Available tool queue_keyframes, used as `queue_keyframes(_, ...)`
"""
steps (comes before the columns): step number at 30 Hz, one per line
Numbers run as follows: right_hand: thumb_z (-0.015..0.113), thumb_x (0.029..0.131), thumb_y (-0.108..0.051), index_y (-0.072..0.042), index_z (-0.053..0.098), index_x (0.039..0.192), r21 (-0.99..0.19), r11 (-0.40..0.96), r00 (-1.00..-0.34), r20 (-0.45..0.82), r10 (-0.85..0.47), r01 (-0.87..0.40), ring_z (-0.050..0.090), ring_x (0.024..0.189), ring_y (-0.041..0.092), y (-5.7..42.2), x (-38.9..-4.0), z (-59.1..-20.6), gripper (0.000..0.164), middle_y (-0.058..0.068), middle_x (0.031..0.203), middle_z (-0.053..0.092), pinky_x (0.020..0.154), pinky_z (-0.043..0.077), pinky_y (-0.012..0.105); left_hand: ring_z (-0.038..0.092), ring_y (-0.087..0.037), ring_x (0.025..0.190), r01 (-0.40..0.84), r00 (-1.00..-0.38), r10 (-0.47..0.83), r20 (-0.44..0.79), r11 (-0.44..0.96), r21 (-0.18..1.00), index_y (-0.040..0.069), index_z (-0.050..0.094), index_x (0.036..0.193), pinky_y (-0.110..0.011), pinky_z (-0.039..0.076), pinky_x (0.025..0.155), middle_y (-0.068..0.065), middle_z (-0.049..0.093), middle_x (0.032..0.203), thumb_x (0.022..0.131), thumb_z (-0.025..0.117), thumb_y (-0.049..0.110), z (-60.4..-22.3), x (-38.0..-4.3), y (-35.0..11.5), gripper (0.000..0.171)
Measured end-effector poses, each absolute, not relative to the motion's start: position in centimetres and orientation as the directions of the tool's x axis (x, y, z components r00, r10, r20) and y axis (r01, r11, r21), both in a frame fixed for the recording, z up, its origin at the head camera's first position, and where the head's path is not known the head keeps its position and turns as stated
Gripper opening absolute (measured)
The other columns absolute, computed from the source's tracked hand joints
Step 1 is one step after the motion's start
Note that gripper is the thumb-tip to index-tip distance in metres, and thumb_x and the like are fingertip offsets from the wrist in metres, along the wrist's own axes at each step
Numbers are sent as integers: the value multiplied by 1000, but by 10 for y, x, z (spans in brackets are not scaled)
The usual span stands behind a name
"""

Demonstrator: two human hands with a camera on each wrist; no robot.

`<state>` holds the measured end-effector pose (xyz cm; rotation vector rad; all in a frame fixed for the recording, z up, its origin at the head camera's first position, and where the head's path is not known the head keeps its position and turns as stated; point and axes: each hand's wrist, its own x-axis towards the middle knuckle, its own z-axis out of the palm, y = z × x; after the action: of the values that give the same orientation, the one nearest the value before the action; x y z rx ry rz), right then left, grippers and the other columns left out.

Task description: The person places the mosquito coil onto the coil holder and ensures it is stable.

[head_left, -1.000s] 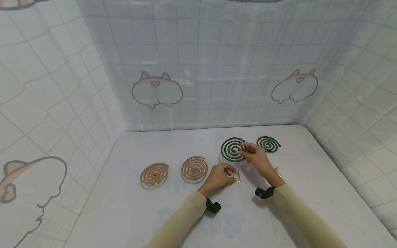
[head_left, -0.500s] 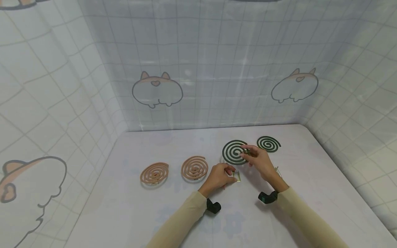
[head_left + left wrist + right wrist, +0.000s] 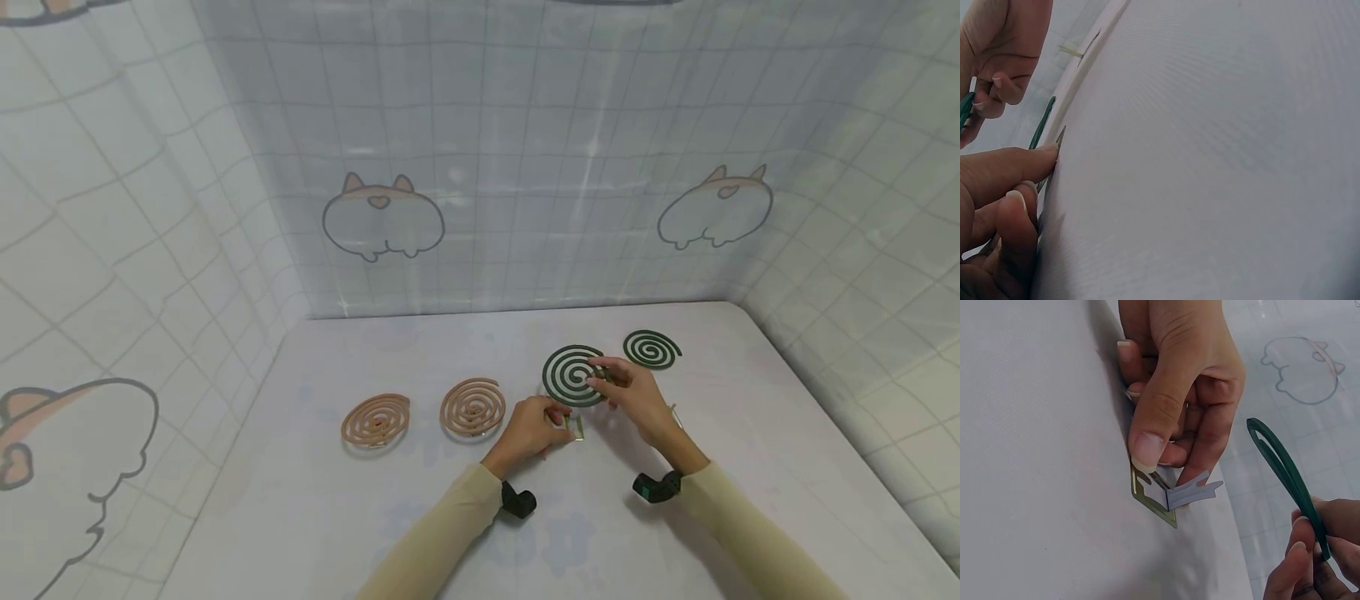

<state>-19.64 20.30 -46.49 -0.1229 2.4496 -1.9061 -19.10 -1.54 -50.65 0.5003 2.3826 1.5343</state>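
Note:
My right hand (image 3: 637, 400) pinches a green mosquito coil (image 3: 572, 377) by its right side. The coil is raised over the table, and the right wrist view shows it nearly edge-on (image 3: 1294, 481). Below and slightly left, my left hand (image 3: 527, 429) rests low at the table, thumb and fingers pinching a small metal coil stand (image 3: 1194, 495). A prong of the stand sticks up from its flat frame in the right wrist view. Coil and stand are apart there. In the left wrist view the stand is mostly behind the fingertips (image 3: 1044, 162).
A second green coil (image 3: 649, 350) lies flat at the back right. Left of my hands, two brown coils (image 3: 377, 422) (image 3: 472, 410) sit raised on stands. Another metal stand (image 3: 675, 415) lies beyond my right wrist, partly covered by it. Patterned curtains (image 3: 510, 250) enclose the white table.
My right hand has brought the green coil nearer to me and slightly right, closer over the stand. The left hand has kept its hold on the stand in place.

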Motion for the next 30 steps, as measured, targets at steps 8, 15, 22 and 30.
queue_keyframes(8, 78, 94, -28, -14, 67, 135, -970, 242, -995, -1, -99, -23, 55, 78, 16, 203, -191, -463, 45, 12, 113, 67, 61, 51, 32, 52, -7, 42, 119, -908, 416, -51, 373, 920, 5, 74, 101, -22, 44, 44, 3, 64, 81, 83, 85, 9, -504, -189, -16, 21)
queue_keyframes(15, 78, 94, -24, -14, 67, 134, -974, 225, -994, -5, -113, -21, 54, 76, 14, 203, -186, -461, 43, 9, 108, 67, 60, 51, 31, 50, -6, 38, 111, -914, 400, -58, 385, 916, 3, 66, 87, -21, 41, 42, 2, 60, 62, 82, 86, 10, -502, -187, -17, 22)
queue_keyframes(22, 78, 94, -25, -13, 66, 135, -978, 210, -993, -24, -117, -1, 53, 75, 14, 205, -183, -460, 45, 6, 103, 64, 61, 51, 31, 50, -6, 38, 116, -918, 395, -46, 376, 920, 3, 67, 90, -21, 42, 43, 4, 62, 68, 81, 86, 9, -503, -187, -15, 22)
queue_keyframes(30, 76, 96, -18, -13, 67, 135, -978, 206, -989, -48, -138, 18, 56, 78, 15, 204, -181, -462, 41, 12, 109, 65, 62, 52, 32, 48, -6, 35, 104, -924, 379, -59, 395, 913, 2, 66, 88, -21, 39, 41, 3, 58, 58, 81, 87, 11, -501, -185, -15, 23)
